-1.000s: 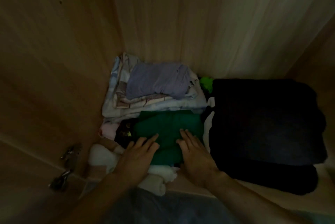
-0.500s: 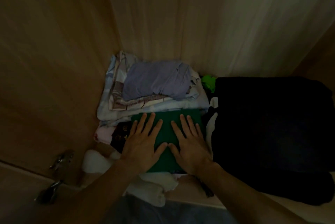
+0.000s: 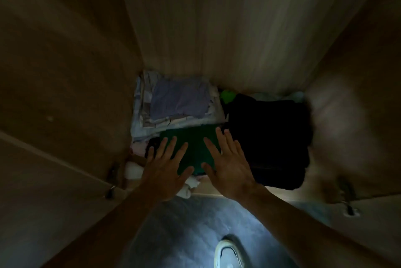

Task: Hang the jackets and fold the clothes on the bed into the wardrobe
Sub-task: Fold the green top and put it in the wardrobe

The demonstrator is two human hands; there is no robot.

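Both hands, left hand (image 3: pixel 167 172) and right hand (image 3: pixel 230 167), hover flat with each grip apart over the folded green shirt (image 3: pixel 193 148) on the wardrobe shelf (image 3: pixel 208 191); stowing seems done; next likely means fetching another garment.

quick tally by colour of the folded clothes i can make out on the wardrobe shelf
Green: 2, the folded top under both hands and a bright green bit at the back
Lilac: 1
Black: 1 pile
White or pale: 2, a printed stack and a white piece in front
Total: 6, though the dim light may hide more
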